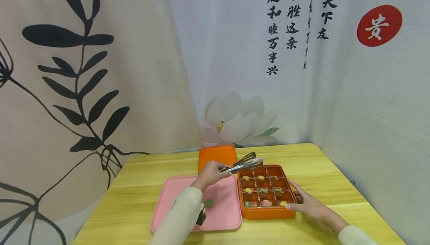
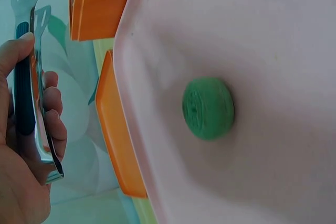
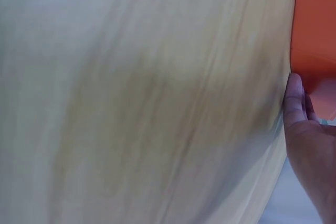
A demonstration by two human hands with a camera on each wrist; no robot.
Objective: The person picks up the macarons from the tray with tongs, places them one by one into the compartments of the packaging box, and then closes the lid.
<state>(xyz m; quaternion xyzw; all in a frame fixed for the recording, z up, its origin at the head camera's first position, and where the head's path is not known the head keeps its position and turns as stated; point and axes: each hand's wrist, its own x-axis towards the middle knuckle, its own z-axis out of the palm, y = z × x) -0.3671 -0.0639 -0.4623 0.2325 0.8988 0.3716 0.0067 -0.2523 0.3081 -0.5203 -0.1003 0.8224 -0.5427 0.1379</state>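
Observation:
My left hand [image 1: 211,174] grips a pair of metal tongs [image 1: 239,166] by their dark handle. The slotted tips stand a little apart over the back left of an orange box [image 1: 268,213], with nothing visible between them. Small patterned mooncakes in yellow, green and pink, such as a pink mooncake [image 1: 266,202], sit in the box's divided compartments. A single green mooncake [image 2: 208,108] lies on the pink tray [image 2: 283,30], below the left hand. At the box's right side, my right hand [image 1: 310,204] rests with its fingers along the wall and its thumb by the near corner.
An orange lid [image 1: 216,155] lies behind the tray, near the table's back edge. The wood-grain table [image 1: 117,200] meets a printed curtain [image 1: 151,69] at the back and a pale one on the right. The left forearm covers part of the tray.

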